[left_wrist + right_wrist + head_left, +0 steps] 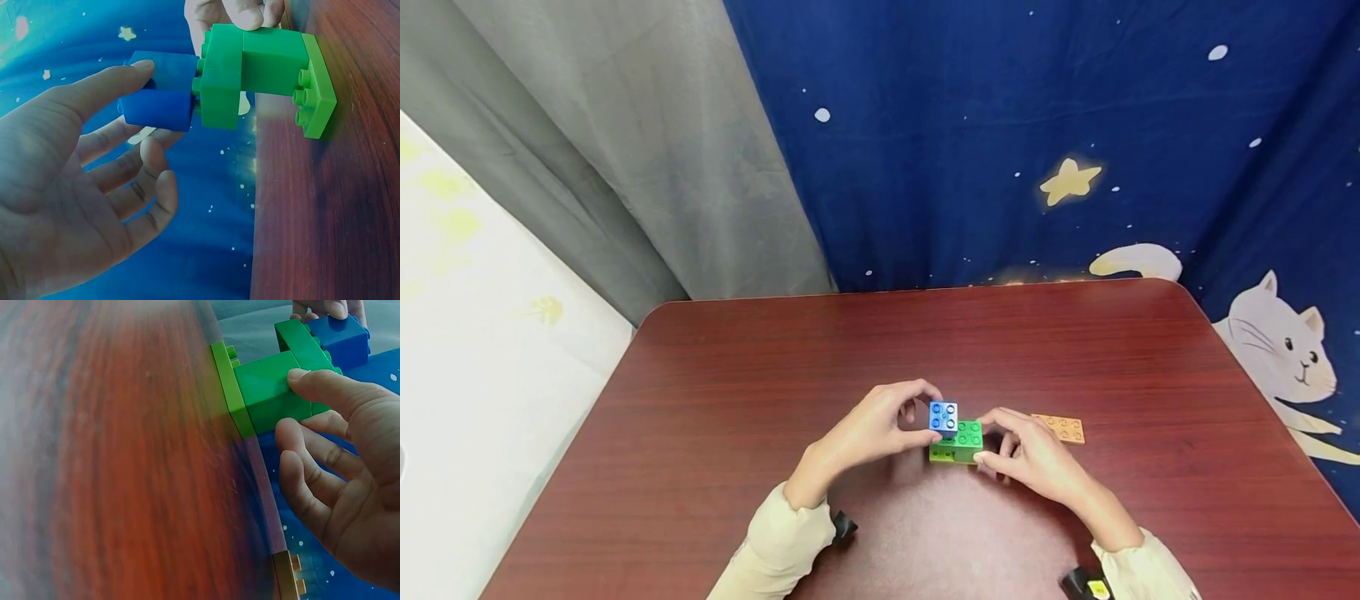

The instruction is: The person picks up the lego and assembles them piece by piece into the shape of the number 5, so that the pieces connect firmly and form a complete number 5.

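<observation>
My left hand pinches a square blue toy brick between thumb and fingers. The blue brick is right at the studs on the left end of an upper green brick, and those studs show between the two. Below it sits a second green brick, on a lime-green studded plate lying on the table. The upper green brick overhangs to the left. From the right, my right hand grips the green bricks, thumb at the near side, fingers at the far side.
An orange studded plate lies on the dark red wooden table, just behind and to the right of my right hand. Blue and grey curtains hang behind the table's far edge.
</observation>
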The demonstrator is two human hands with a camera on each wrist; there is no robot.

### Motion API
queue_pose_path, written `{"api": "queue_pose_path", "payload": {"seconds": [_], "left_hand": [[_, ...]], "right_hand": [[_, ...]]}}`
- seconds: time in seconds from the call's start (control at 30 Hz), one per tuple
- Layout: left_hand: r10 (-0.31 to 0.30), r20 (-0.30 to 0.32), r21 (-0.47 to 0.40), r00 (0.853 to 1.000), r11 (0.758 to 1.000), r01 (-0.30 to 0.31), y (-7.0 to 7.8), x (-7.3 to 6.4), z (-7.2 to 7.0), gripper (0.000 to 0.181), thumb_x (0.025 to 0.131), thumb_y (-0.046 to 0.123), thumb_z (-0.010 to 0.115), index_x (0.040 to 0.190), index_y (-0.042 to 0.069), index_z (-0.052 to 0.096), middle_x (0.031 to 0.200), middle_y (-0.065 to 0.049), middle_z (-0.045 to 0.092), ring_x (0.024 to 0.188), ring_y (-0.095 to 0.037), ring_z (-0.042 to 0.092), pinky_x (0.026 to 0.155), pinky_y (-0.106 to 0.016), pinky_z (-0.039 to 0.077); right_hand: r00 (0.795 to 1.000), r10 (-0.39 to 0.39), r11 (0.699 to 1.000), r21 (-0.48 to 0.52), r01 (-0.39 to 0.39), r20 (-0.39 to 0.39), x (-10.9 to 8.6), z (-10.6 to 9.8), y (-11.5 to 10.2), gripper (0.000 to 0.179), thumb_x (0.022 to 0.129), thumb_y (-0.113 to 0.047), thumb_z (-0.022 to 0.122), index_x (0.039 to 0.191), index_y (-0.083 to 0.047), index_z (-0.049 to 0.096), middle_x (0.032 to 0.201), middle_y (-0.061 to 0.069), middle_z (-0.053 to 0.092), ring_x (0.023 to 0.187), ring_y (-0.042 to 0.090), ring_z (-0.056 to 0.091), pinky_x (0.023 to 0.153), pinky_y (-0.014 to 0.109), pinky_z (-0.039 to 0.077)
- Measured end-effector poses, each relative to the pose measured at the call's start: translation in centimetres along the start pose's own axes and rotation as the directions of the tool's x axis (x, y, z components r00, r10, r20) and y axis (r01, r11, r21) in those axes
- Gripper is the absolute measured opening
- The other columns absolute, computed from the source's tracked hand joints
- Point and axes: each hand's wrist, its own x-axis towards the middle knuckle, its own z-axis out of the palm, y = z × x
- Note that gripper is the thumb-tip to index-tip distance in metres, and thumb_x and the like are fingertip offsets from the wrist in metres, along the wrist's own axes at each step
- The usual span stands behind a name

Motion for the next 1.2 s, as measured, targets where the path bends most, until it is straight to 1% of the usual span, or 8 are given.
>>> {"api": "queue_pose_path", "payload": {"seconds": [0.27,0.43,0.63,0.7,0.8,0.93,1.1,1.2], "left_hand": [[-0.002,0.030,-0.009,1.000,1.000,0.002,0.1,-0.1,0.0,0.035,0.077,0.024,0.077,0.106,0.014,0.059,0.086,0.007,0.060,0.069,-0.008,0.052,0.061,-0.020,0.044],[-0.002,0.030,-0.002,1.000,1.000,0.002,0.1,-0.1,0.1,0.035,0.077,0.024,0.077,0.106,0.014,0.059,0.086,0.006,0.060,0.071,-0.009,0.052,0.061,-0.020,0.044],[-0.003,0.031,0.009,1.000,1.000,0.003,0.1,-0.1,0.1,0.035,0.077,0.024,0.077,0.106,0.014,0.059,0.086,0.008,0.059,0.071,-0.007,0.052,0.061,-0.020,0.044],[-0.002,0.029,0.009,1.000,1.000,0.002,0.1,-0.1,0.0,0.035,0.077,0.025,0.077,0.105,0.014,0.059,0.084,0.007,0.059,0.071,-0.007,0.052,0.061,-0.020,0.044],[-0.004,0.032,0.002,0.999,1.000,0.004,0.0,-0.1,0.1,0.035,0.077,0.025,0.077,0.105,0.014,0.059,0.083,0.007,0.058,0.070,-0.009,0.052,0.061,-0.020,0.044],[-0.016,0.044,-0.028,0.999,0.999,0.017,-0.2,0.0,0.2,0.034,0.078,0.024,0.076,0.105,0.015,0.058,0.084,0.007,0.058,0.071,-0.010,0.052,0.062,-0.021,0.044],[-0.025,0.085,-0.060,0.996,0.998,0.030,-0.5,0.0,0.1,0.037,0.078,0.024,0.076,0.109,0.015,0.056,0.088,0.006,0.059,0.075,-0.011,0.053,0.065,-0.022,0.045],[-0.032,0.141,-0.073,0.989,0.996,0.042,-0.9,0.0,0.1,0.050,0.078,0.027,0.076,0.120,0.013,0.052,0.093,0.004,0.058,0.080,-0.014,0.054,0.068,-0.025,0.046]], "right_hand": [[1.000,0.017,1.000,0.011,-0.017,0.005,0.0,0.0,-0.1,0.029,0.082,-0.022,0.073,0.107,-0.018,0.059,0.088,0.001,0.061,0.048,0.010,0.057,0.042,0.026,0.046],[1.000,0.019,1.000,0.016,-0.019,0.006,0.0,0.0,-0.2,0.029,0.081,-0.021,0.073,0.107,-0.018,0.059,0.091,0.001,0.061,0.048,0.011,0.057,0.043,0.026,0.046],[1.000,0.013,1.000,0.017,-0.013,0.004,0.0,0.1,-0.2,0.029,0.082,-0.021,0.073,0.107,-0.018,0.059,0.085,0.000,0.060,0.047,0.011,0.057,0.042,0.027,0.046],[1.000,0.013,1.000,0.018,-0.013,0.005,0.0,0.1,-0.2,0.029,0.082,-0.021,0.073,0.107,-0.018,0.059,0.086,0.001,0.061,0.047,0.011,0.057,0.042,0.027,0.046],[1.000,0.016,1.000,0.020,-0.017,0.006,0.0,0.0,-0.1,0.029,0.082,-0.021,0.073,0.107,-0.018,0.059,0.089,0.001,0.061,0.047,0.011,0.057,0.042,0.027,0.046],[1.000,0.013,1.000,0.016,-0.013,0.006,0.0,0.0,0.0,0.029,0.082,-0.021,0.073,0.107,-0.019,0.059,0.085,0.000,0.061,0.047,0.011,0.056,0.042,0.026,0.046],[1.000,0.004,1.000,0.024,-0.004,0.005,0.0,0.0,0.1,0.029,0.082,-0.020,0.073,0.107,-0.019,0.059,0.088,0.001,0.062,0.047,0.010,0.057,0.042,0.026,0.046],[1.000,0.001,1.000,0.026,-0.001,0.002,0.1,0.1,0.1,0.029,0.081,-0.017,0.073,0.106,-0.018,0.059,0.091,0.001,0.063,0.047,0.010,0.057,0.042,0.026,0.046]]}}
